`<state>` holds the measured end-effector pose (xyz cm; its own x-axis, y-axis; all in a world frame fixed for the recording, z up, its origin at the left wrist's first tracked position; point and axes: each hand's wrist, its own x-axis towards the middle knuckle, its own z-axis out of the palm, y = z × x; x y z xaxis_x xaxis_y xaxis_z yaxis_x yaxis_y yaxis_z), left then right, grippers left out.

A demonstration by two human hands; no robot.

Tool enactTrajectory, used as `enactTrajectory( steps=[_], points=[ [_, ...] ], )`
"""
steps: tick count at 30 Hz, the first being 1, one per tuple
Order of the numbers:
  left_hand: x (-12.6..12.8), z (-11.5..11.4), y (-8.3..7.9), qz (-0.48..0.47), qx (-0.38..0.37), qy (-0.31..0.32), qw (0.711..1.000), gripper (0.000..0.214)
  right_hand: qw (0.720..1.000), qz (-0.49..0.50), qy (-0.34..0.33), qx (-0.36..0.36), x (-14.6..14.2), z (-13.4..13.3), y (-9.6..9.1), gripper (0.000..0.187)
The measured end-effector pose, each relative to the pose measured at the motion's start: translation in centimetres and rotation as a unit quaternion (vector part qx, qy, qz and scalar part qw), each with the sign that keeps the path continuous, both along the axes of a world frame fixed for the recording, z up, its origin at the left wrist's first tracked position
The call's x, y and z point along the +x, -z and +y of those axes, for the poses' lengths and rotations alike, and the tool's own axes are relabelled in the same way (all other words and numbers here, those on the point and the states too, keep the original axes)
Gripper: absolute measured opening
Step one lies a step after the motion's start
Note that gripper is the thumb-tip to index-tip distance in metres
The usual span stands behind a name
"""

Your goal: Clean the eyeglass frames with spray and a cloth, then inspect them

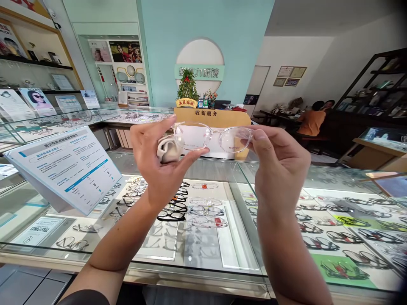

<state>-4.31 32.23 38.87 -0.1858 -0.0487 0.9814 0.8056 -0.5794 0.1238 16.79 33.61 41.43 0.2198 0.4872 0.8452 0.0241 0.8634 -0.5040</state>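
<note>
Clear-framed eyeglasses (213,134) are held up level above the glass counter, lenses facing me. My left hand (159,156) grips their left end, the thumb near the lower rim of the left lens. A bunched pale cloth (169,149) is tucked in that same palm. At the right end, my right hand (280,165) pinches the frame by the hinge between thumb and fingers. Faint lettering shows on the right lens.
The glass display counter (203,271) below holds rows of spectacle frames. A printed sign stand (66,169) stands on it at left. Beyond is a wooden cashier desk (181,116) with a plant (188,87). A person in orange (313,120) sits at the far right.
</note>
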Motion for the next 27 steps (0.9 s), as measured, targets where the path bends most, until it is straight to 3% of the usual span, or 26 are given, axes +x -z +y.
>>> enactTrajectory(
  steps=[7, 14, 27],
  points=[
    [-0.3, 0.9, 0.3, -0.009, -0.007, -0.022, 1.0, 0.086, 0.998, 0.025, -0.054, 0.012, -0.4, 0.1, 0.2, 0.012],
    [-0.5, 2.0, 0.4, -0.005, 0.005, 0.017, 1.0, 0.084, 0.998, -0.008, -0.053, 0.018, -0.4, 0.5, 0.5, 0.02],
    [0.1, 2.0, 0.5, -0.027, 0.013, -0.016, 0.999, 0.084, 0.996, -0.013, -0.083, 0.006, -0.3, 1.0, 0.7, 0.021]
  ],
)
